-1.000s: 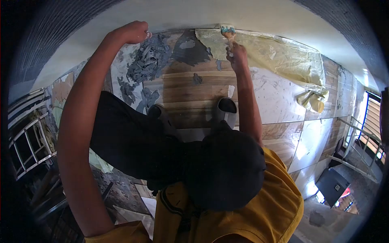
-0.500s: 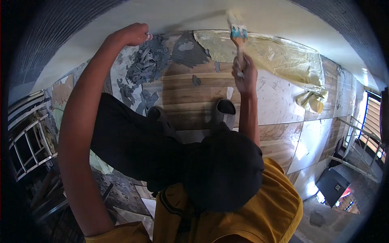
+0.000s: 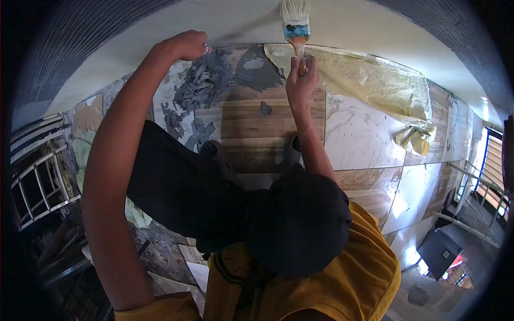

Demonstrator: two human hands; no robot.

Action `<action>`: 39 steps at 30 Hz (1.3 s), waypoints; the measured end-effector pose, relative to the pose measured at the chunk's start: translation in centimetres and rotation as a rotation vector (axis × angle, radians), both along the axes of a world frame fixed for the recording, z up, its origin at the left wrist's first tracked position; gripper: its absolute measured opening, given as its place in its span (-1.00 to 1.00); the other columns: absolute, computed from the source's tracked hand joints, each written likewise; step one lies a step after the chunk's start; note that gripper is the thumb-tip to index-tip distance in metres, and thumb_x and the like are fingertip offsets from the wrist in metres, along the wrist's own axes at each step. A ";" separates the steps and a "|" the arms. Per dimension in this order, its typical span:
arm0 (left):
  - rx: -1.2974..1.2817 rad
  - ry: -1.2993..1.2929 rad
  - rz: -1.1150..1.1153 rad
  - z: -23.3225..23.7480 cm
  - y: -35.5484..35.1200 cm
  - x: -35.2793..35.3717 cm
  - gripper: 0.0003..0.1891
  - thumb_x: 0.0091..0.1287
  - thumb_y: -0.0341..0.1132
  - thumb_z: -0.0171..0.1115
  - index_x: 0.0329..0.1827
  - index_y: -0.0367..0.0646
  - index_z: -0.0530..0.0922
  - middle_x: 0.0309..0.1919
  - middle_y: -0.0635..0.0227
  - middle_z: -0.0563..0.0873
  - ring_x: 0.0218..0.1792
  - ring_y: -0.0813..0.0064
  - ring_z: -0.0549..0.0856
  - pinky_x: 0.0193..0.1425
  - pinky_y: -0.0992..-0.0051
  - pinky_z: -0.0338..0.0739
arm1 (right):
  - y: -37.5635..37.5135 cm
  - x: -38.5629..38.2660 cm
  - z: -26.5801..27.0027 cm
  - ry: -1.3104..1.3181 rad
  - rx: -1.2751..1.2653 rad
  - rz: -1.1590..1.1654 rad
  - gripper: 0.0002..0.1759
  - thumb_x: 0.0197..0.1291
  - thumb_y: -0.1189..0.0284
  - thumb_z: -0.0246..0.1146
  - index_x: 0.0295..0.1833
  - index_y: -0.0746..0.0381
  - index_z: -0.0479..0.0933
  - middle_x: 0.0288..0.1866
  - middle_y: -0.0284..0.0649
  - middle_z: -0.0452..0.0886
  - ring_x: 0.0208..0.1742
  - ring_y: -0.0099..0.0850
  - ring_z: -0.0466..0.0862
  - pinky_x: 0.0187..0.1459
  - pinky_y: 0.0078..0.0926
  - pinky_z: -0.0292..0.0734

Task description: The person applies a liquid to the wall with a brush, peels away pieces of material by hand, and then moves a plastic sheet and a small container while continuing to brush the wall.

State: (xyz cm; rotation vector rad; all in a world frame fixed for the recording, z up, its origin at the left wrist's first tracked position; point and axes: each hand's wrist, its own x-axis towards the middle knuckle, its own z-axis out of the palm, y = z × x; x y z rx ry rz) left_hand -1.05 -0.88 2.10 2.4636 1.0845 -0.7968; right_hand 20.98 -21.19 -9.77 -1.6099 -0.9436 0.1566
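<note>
A wide paintbrush [image 3: 297,29] with a wooden handle and a blue-marked ferrule is held in my right hand [image 3: 302,80]. Its pale, paint-coated bristles point up against the cream wall [image 3: 364,27]. My left hand [image 3: 190,45] is closed in a fist close to the base of the wall, with whitish smears at its fingertips. Whatever it may hold is hidden. Crumpled dark grey scraps [image 3: 198,85] lie on the floor just below that hand. A yellowish translucent sheet [image 3: 369,85] runs along the foot of the wall, to the right of my right hand.
Wood-look and marble-look tiles [image 3: 364,131] cover the floor around my shoes. A white metal frame [image 3: 45,184] stands at the far left, and another metal frame [image 3: 476,187] at the right. A dark box-like object [image 3: 440,252] is at the lower right.
My right hand and the paintbrush have moved left and slightly up along the wall. My left hand has shifted slightly to the right, still closed.
</note>
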 end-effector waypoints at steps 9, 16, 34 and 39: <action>0.047 0.004 0.016 0.8 -0.9 0.2 -0.73 0.43 -0.27 0.12 -0.13 -0.37 0.60 -0.21 -0.02 0.71 -0.12 0.02 0.70 0.00 0.13 0.55 | -4.2 0.4 -9.0 0.024 -0.537 0.012 -0.61 0.39 0.23 0.13 -0.27 0.40 0.52 -0.49 0.16 0.52 -0.38 0.13 0.57 -0.35 -0.05 0.36; 0.045 -0.072 -0.002 -1.3 0.1 -0.3 -0.72 0.42 -0.27 0.14 -0.07 -0.36 0.61 -0.14 -0.07 0.72 -0.10 0.04 0.73 0.00 0.12 0.55 | -5.2 0.0 -3.5 0.182 -0.411 0.029 -0.55 0.50 0.19 -0.03 -0.27 0.36 0.50 -0.51 0.15 0.52 -0.40 0.22 0.53 -0.37 0.01 0.33; -0.171 -0.178 0.116 0.1 -0.3 1.9 -0.75 0.32 -0.40 0.25 0.03 -0.27 0.59 -0.18 0.10 0.73 -0.27 0.32 0.71 -0.18 0.27 0.60 | -3.8 1.4 -4.7 0.249 -0.274 0.018 -0.53 0.46 0.18 0.05 -0.30 0.40 0.54 -0.60 0.05 0.46 -0.59 -0.21 0.45 -0.45 -0.14 0.32; -0.270 -0.310 0.233 0.3 -0.8 2.7 -0.67 0.48 -0.19 0.18 -0.23 -0.35 0.66 -0.42 0.23 0.73 -0.44 0.45 0.67 -0.35 0.32 0.55 | 0.5 1.7 -5.0 0.078 -0.367 0.043 -0.55 0.47 0.23 0.02 -0.32 0.39 0.53 -0.52 0.15 0.52 -0.49 0.05 0.55 -0.44 -0.08 0.34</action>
